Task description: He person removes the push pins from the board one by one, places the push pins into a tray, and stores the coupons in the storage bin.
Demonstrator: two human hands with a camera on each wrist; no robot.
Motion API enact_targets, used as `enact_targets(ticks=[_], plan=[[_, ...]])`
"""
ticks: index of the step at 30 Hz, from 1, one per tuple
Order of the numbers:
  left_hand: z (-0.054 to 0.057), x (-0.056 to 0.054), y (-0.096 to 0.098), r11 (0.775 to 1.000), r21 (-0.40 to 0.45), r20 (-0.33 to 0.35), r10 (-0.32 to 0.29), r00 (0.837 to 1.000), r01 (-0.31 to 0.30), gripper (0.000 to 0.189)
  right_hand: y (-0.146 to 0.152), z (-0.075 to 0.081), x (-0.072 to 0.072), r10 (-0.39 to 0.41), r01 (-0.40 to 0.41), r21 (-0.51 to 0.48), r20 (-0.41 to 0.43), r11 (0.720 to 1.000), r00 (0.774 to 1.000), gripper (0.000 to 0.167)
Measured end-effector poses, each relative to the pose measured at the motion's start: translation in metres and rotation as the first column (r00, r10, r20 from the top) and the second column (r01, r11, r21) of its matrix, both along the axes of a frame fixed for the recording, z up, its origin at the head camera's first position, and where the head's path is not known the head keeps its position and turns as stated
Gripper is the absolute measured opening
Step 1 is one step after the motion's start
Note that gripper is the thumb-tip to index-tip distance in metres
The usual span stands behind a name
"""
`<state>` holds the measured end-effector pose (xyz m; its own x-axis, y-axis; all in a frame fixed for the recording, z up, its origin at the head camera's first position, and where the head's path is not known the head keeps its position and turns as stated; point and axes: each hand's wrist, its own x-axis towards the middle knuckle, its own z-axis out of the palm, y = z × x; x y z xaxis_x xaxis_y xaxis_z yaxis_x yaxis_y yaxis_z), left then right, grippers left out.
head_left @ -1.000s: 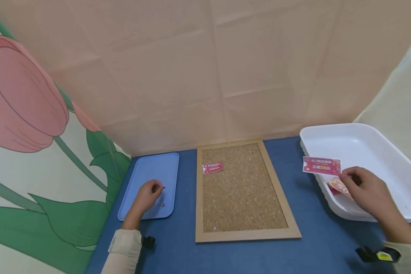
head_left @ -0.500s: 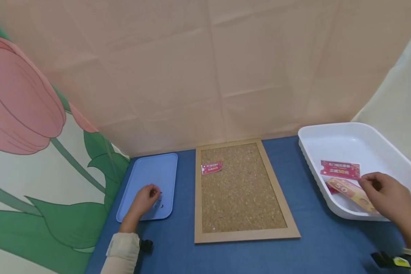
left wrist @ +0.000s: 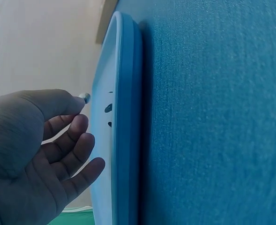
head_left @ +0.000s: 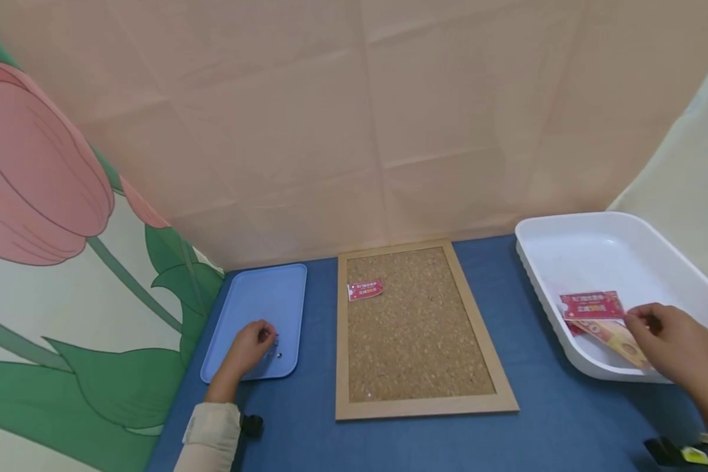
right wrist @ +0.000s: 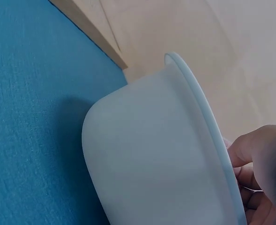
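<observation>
Above the blue tray (head_left: 254, 282), my left hand (head_left: 249, 347) pinches a small round-headed metallic thumbtack (left wrist: 85, 97) between thumb and forefinger. Several small dark and shiny pieces (head_left: 279, 355) lie in that tray, too small to tell apart. On the right, my right hand (head_left: 675, 337) is over the white bin (head_left: 619, 242) and pinches the right edge of a red coupon (head_left: 592, 305). Under this coupon is a yellow-orange one (head_left: 622, 344), partly covered, with a bit of red paper beside it. The bin's wall hides the coupons in the right wrist view.
Between tray and bin lies a wood-framed cork board (head_left: 419, 328) with one red coupon (head_left: 366, 290) at its upper left. A blue cloth (head_left: 436, 446) covers the table. A beige curtain (head_left: 307, 131) stands behind, and a tulip-patterned wall (head_left: 41, 170) is at left.
My right hand has moved right and down with the red coupon, from the bin's left rim to inside it, over the yellow-orange coupon. My left hand has shifted slightly toward me.
</observation>
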<state>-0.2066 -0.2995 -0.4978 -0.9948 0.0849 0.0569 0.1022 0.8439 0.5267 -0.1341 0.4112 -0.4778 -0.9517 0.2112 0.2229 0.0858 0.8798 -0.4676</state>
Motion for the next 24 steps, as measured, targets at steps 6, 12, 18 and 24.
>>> enact_targets(ticks=[6, 12, 18, 24], plan=[[0.0001, 0.0018, -0.0008, 1.000, 0.005, -0.023, -0.022, 0.999, 0.022, 0.007, -0.0022, 0.0012, 0.0008, -0.012, 0.012, 0.008, 0.000, 1.000, 1.000, 0.040], [-0.0002, 0.0022, -0.0004, 1.000, -0.002, -0.020, -0.016, 1.000, 0.016, 0.007, -0.0022, -0.0011, 0.0012, -0.007, 0.007, 0.012, -0.010, 1.000, 1.000, 0.038], [-0.0006, 0.0024, -0.0006, 1.000, -0.005, -0.017, -0.018, 1.000, 0.018, 0.010, -0.0029, 0.0005, 0.0019, -0.021, 0.021, -0.004, 0.011, 1.000, 1.000, 0.041], [0.0014, 0.0019, -0.0006, 1.000, 0.011, 0.015, -0.002, 1.000, 0.002, 0.011, -0.0035, 0.0035, 0.0018, -0.016, 0.016, -0.023, 0.009, 1.000, 1.000, 0.043]])
